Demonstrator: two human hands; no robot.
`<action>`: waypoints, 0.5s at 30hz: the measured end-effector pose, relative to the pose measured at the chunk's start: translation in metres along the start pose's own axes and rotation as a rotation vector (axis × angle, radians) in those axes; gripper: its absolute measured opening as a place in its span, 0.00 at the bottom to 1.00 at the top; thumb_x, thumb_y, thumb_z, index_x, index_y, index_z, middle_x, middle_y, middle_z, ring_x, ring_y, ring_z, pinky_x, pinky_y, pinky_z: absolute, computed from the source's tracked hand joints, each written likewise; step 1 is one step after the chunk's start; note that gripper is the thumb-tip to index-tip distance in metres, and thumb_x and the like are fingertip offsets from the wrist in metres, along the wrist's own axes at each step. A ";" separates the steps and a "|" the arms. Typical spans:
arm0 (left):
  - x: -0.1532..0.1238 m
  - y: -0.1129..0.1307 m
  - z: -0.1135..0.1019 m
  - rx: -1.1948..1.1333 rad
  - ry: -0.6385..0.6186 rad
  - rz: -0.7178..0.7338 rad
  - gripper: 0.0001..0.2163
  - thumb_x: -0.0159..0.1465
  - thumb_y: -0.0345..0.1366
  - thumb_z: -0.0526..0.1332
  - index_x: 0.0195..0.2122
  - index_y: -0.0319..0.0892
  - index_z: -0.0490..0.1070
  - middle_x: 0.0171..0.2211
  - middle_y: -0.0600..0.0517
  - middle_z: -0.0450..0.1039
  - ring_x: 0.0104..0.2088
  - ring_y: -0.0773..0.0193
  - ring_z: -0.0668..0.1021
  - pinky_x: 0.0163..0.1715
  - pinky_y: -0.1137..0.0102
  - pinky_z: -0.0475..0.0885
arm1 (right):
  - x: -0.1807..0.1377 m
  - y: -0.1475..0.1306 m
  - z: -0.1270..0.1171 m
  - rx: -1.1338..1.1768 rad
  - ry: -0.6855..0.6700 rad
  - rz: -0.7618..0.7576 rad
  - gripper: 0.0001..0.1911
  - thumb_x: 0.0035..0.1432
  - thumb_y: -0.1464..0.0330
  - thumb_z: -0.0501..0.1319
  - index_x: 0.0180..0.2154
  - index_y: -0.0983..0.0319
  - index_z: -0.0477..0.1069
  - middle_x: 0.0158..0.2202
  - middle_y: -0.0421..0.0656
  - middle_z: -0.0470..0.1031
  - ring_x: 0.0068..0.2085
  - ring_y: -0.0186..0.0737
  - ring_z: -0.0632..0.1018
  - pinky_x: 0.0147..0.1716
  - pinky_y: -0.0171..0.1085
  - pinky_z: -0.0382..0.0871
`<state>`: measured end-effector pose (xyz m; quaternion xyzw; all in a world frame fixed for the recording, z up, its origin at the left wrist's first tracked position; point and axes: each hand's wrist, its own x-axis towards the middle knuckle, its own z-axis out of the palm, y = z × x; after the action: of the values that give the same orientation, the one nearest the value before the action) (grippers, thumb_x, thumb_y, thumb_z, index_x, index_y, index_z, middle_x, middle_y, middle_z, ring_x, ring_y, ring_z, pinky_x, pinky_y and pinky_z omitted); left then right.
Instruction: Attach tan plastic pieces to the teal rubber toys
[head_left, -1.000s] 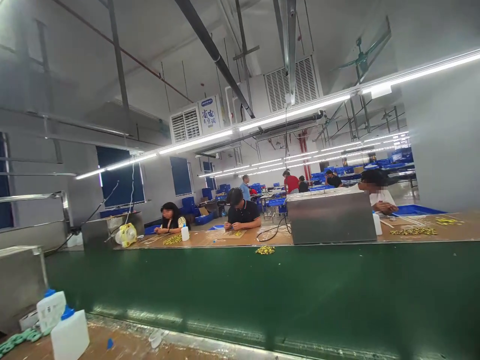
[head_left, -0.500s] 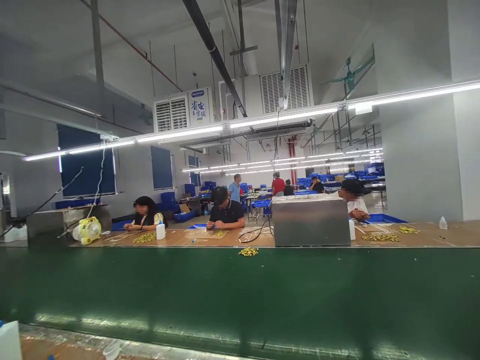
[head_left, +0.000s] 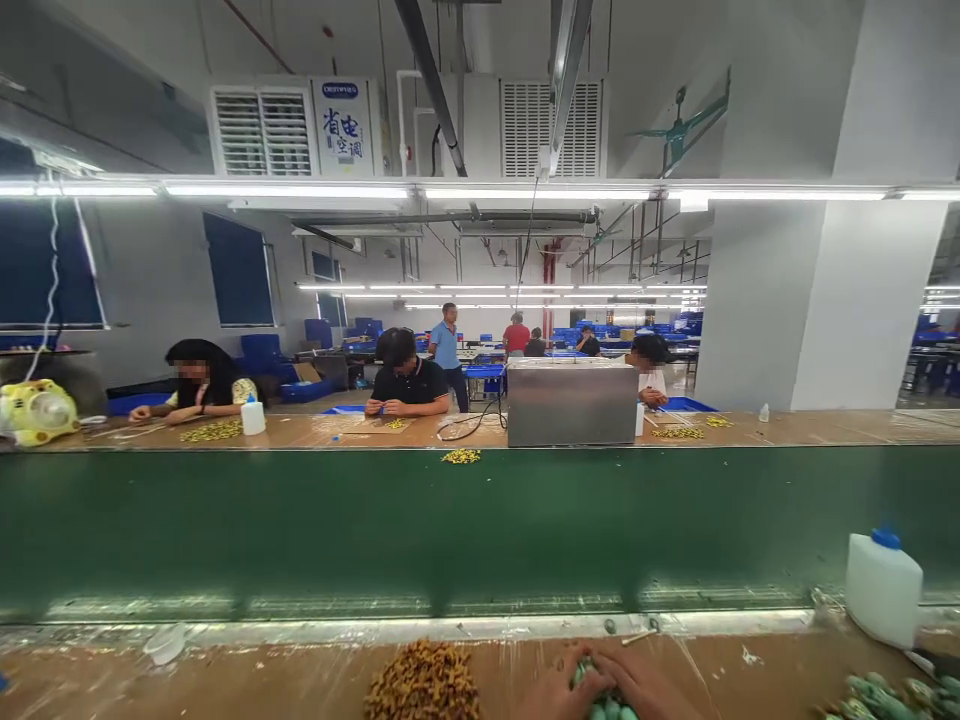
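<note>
At the bottom edge, right of the middle, my left hand (head_left: 556,690) and my right hand (head_left: 637,682) come together over the near table. Between them is a small cluster of pale green, rounded pieces (head_left: 611,708), and the fingers of both hands curl around it. What exactly these pieces are is too small to tell. To the left of my hands lies a heap of small brown pieces (head_left: 424,685). More green, rounded pieces (head_left: 874,697) are piled at the lower right corner.
A white bottle with a blue cap (head_left: 885,590) stands at right, and a small clear cup (head_left: 165,645) at left. Beyond the near table runs a green conveyor belt (head_left: 337,530). Several people sit across it, near a metal box (head_left: 571,405) and yellow piles.
The view has tilted down and turned right. My hands, the brown heap, the green pieces and the capped bottle at right have come into view.
</note>
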<state>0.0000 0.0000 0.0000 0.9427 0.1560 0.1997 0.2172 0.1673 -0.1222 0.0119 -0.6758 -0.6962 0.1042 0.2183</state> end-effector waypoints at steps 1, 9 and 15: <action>0.002 -0.004 0.005 0.004 -0.014 0.013 0.17 0.71 0.44 0.60 0.59 0.47 0.69 0.55 0.44 0.74 0.51 0.52 0.79 0.50 0.54 0.79 | -0.003 0.000 -0.002 -0.004 -0.013 0.015 0.33 0.60 0.70 0.65 0.66 0.59 0.66 0.66 0.51 0.66 0.66 0.54 0.68 0.66 0.49 0.63; -0.011 -0.043 0.017 0.114 -0.059 0.146 0.22 0.71 0.41 0.59 0.65 0.63 0.62 0.69 0.44 0.61 0.66 0.39 0.67 0.61 0.42 0.68 | -0.023 -0.003 -0.011 -0.084 -0.059 0.114 0.34 0.60 0.65 0.67 0.66 0.56 0.65 0.67 0.53 0.62 0.67 0.61 0.63 0.66 0.58 0.61; -0.028 -0.043 0.025 0.185 -0.005 0.114 0.24 0.71 0.37 0.58 0.67 0.61 0.60 0.66 0.39 0.65 0.62 0.36 0.71 0.56 0.40 0.73 | -0.033 -0.002 0.002 -0.152 -0.042 0.151 0.31 0.61 0.57 0.68 0.64 0.51 0.68 0.67 0.49 0.61 0.67 0.65 0.63 0.64 0.64 0.61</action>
<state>-0.0219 0.0173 -0.0492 0.9666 0.1192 0.1941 0.1179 0.1641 -0.1544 0.0057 -0.7387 -0.6536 0.0814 0.1431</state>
